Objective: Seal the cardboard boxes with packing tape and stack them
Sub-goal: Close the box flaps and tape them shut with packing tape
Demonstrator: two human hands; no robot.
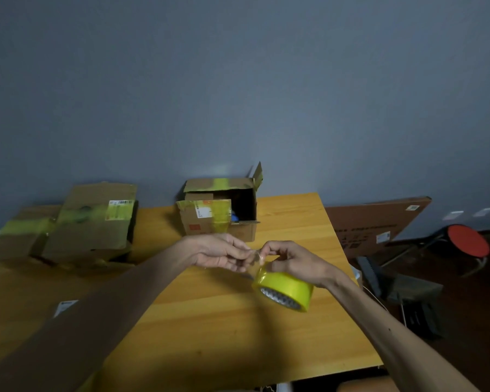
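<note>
Yellow tape roll (pixel 283 290), likely light and stiff, hangs at 4 o'clock, gripped by the right hand (pixel 297 264); the left hand (pixel 221 251) pinches its flimsy, sticky tape end (pixel 256 257). Open box (pixel 221 210) at 12 o'clock.

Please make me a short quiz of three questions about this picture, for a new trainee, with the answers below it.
1. Multiple choice: what does the right hand hold?
A) scissors
B) the yellow tape roll
C) a box flap
2. True or false: the box in the middle, at the far edge of the table, is sealed shut.
3. Short answer: what does the left hand do?

Key
1. B.
2. False: its top stands open.
3. It pinches the free end of the tape, pulled from the roll.
</note>
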